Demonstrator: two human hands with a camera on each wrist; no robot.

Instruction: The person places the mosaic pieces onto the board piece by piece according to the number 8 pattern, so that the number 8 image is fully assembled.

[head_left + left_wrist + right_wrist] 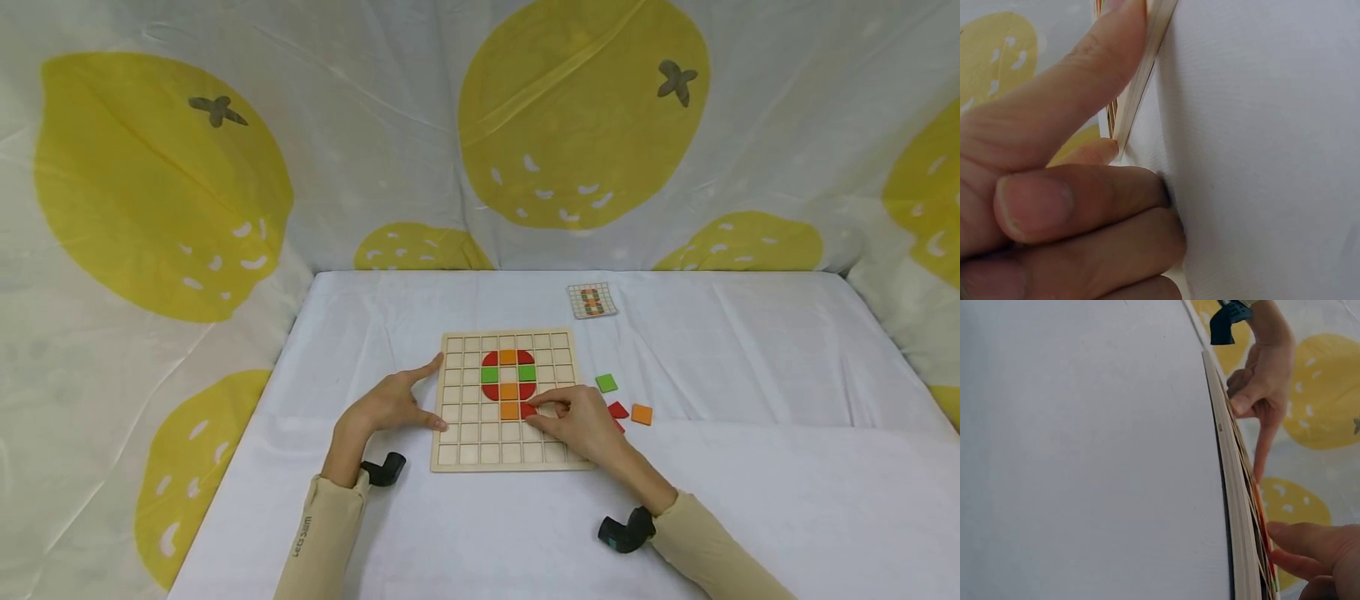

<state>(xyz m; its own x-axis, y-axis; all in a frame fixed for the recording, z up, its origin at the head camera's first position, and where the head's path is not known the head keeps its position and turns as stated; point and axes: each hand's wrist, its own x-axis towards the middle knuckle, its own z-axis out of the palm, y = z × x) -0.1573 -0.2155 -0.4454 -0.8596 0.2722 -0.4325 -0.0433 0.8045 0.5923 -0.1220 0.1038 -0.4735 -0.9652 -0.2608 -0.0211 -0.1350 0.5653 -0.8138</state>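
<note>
The board lies on the white-covered worktop, between the two hands. The left hand is at its left edge, thumb and index finger spread wide and touching the rim, the other fingers folded in beneath. The right hand has its thumb and index finger close together, pinching a red tile on the board, just right of an orange tile. On the far side of that pair is a ring of tiles: red rounded ones at the corners, orange at the far and near middles, green at left and right, around a bare cell. Right of the board, near the right hand, lie a green square, red pieces partly hidden by the hand, and an orange square. A patterned card lies beyond the board's far right corner.
</note>
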